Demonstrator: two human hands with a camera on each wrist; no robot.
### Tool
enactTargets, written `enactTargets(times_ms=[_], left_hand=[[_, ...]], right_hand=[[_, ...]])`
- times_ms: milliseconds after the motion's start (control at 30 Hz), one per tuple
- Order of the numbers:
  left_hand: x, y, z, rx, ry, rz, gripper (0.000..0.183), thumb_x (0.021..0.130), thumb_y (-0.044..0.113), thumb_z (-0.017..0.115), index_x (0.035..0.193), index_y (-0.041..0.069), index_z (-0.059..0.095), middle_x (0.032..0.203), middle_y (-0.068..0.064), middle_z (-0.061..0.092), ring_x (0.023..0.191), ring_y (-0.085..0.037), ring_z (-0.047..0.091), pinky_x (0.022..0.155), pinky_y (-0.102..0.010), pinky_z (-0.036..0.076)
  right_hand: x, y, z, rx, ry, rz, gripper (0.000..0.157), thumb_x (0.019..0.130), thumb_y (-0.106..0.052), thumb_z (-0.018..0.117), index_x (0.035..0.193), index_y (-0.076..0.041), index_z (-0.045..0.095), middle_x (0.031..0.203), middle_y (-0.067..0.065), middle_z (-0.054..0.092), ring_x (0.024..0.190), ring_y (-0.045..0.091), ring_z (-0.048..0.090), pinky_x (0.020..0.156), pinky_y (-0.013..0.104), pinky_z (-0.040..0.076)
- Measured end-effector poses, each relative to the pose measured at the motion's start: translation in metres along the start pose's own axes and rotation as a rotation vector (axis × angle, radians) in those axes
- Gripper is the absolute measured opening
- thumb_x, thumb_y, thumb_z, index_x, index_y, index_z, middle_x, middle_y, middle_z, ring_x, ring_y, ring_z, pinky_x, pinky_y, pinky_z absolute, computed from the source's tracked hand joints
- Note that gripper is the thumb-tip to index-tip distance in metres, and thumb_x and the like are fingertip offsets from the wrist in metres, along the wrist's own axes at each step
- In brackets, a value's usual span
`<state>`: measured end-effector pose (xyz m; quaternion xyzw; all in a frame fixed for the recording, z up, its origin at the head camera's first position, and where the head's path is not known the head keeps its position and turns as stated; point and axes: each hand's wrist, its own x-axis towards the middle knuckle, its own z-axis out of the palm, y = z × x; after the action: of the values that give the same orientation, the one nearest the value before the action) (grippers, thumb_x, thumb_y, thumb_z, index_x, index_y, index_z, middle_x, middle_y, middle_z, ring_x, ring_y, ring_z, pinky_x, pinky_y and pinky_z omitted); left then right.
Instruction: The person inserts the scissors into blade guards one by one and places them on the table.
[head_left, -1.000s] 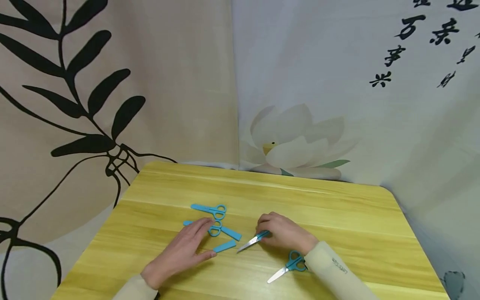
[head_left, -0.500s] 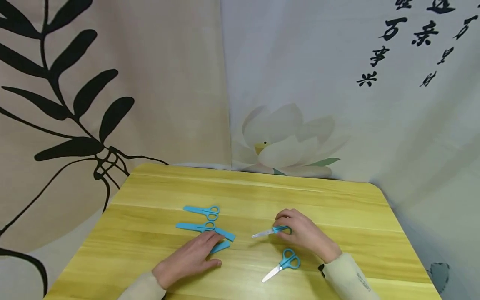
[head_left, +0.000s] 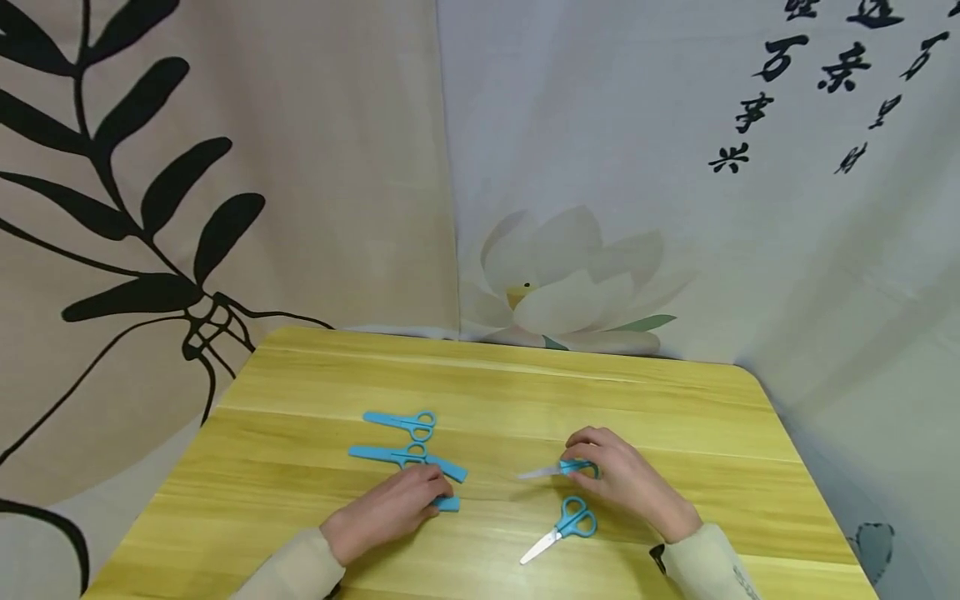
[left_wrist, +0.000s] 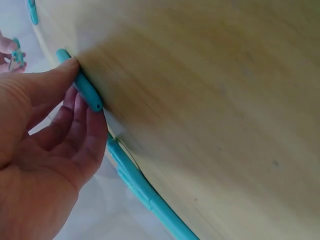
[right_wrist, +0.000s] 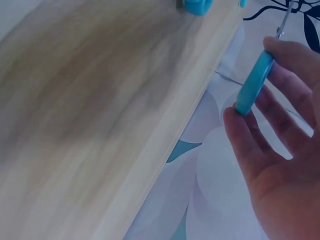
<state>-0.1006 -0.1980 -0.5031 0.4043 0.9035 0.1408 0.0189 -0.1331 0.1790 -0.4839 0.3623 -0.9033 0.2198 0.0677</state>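
In the head view my left hand (head_left: 393,512) pinches a light-blue scissors cover (head_left: 450,504) between thumb and fingers; the left wrist view shows this cover (left_wrist: 87,90) close over the wood. My right hand (head_left: 630,479) holds small blue-handled scissors (head_left: 568,468) by the handle, blades pointing left. Below that hand lie other bare scissors (head_left: 542,547), handle toward the upper right. Just beyond my left hand, a second loose cover (head_left: 447,469) lies by the handle of covered scissors (head_left: 375,452). Another covered pair of scissors (head_left: 390,417) lies behind them.
Everything lies on a yellow wood-grain table (head_left: 675,408) with rounded far corners. Hanging cloth (head_left: 337,167) with a black leaf print, a pale lotus (head_left: 577,292) and dark writing surrounds its far side.
My left hand has come down onto the nearest cover and now pinches it, turning it slightly. My right hand has lifted its scissors and carried them right, away from the covers. The view shifted slightly.
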Motion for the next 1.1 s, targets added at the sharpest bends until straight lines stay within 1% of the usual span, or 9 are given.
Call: enactTargets(times_ms=[167,300,433,500,600,700,833,933,1100], left_hand=[[0.0,0.002,0.0,0.035,0.005,0.017,0.015,0.093,0.012,0.08,0.107,0.013,0.074,0.103,0.003,0.064,0.095,-0.013,0.062,0.083,-0.028,0.055],[-0.002,0.004,0.002,0.055,0.053,0.035,0.014,0.094,0.009,0.077,0.106,0.013,0.072,0.104,0.002,0.063,0.097,-0.015,0.061,0.086,-0.03,0.055],[-0.004,0.005,0.003,0.069,0.09,0.06,0.014,0.096,0.007,0.074,0.108,0.013,0.07,0.105,0.003,0.06,0.098,-0.015,0.06,0.087,-0.031,0.055],[-0.004,0.005,0.002,0.052,0.09,0.059,0.014,0.098,0.006,0.071,0.11,0.013,0.07,0.106,0.003,0.059,0.099,-0.014,0.059,0.087,-0.031,0.055],[-0.002,0.006,0.001,0.012,0.081,0.039,0.015,0.1,0.007,0.068,0.113,0.012,0.07,0.107,0.004,0.059,0.099,-0.012,0.058,0.087,-0.03,0.055],[0.001,0.005,0.0,-0.016,0.088,0.027,0.016,0.1,0.007,0.069,0.115,0.011,0.071,0.107,0.004,0.058,0.098,-0.011,0.058,0.086,-0.03,0.054],[0.005,0.005,0.0,-0.047,0.13,0.031,0.019,0.097,0.006,0.072,0.115,0.012,0.071,0.106,0.005,0.056,0.094,-0.01,0.055,0.082,-0.028,0.053],[0.009,0.005,0.0,-0.073,0.171,0.032,0.019,0.097,0.006,0.072,0.115,0.013,0.071,0.109,0.004,0.055,0.095,-0.01,0.054,0.083,-0.028,0.053],[0.015,0.008,-0.001,-0.09,0.203,-0.004,0.018,0.099,0.009,0.071,0.115,0.014,0.071,0.112,0.005,0.057,0.1,-0.011,0.055,0.087,-0.031,0.053]], right_hand=[[-0.004,-0.001,0.0,-0.001,0.026,0.021,0.021,0.083,-0.013,0.089,0.1,-0.016,0.077,0.113,-0.003,0.065,0.101,0.016,0.062,0.085,0.035,0.058],[-0.005,-0.003,-0.001,-0.03,0.046,0.049,0.021,0.084,-0.014,0.089,0.101,-0.015,0.077,0.117,0.002,0.064,0.103,0.018,0.061,0.084,0.037,0.058],[-0.005,-0.005,-0.001,-0.059,0.067,0.053,0.021,0.084,-0.016,0.089,0.101,-0.015,0.077,0.118,0.002,0.064,0.103,0.02,0.061,0.085,0.038,0.058],[-0.006,-0.006,-0.001,-0.07,0.078,0.053,0.021,0.083,-0.016,0.089,0.101,-0.015,0.077,0.117,0.001,0.064,0.103,0.019,0.061,0.084,0.039,0.058],[-0.006,-0.007,-0.002,-0.075,0.096,0.055,0.022,0.082,-0.017,0.09,0.1,-0.016,0.077,0.116,0.0,0.065,0.102,0.018,0.061,0.083,0.038,0.058],[-0.007,-0.007,-0.002,-0.079,0.115,0.053,0.022,0.081,-0.016,0.091,0.099,-0.017,0.077,0.114,0.0,0.065,0.101,0.017,0.061,0.082,0.037,0.058],[-0.011,-0.007,-0.002,-0.092,0.139,0.053,0.022,0.081,-0.016,0.091,0.098,-0.017,0.077,0.112,-0.002,0.066,0.099,0.016,0.062,0.081,0.035,0.058],[-0.014,-0.006,-0.003,-0.103,0.163,0.056,0.023,0.08,-0.017,0.091,0.097,-0.017,0.076,0.111,-0.003,0.066,0.1,0.016,0.062,0.08,0.036,0.058],[-0.017,-0.007,-0.003,-0.094,0.2,0.058,0.024,0.079,-0.017,0.091,0.097,-0.017,0.076,0.111,-0.003,0.067,0.099,0.016,0.062,0.08,0.037,0.058]])
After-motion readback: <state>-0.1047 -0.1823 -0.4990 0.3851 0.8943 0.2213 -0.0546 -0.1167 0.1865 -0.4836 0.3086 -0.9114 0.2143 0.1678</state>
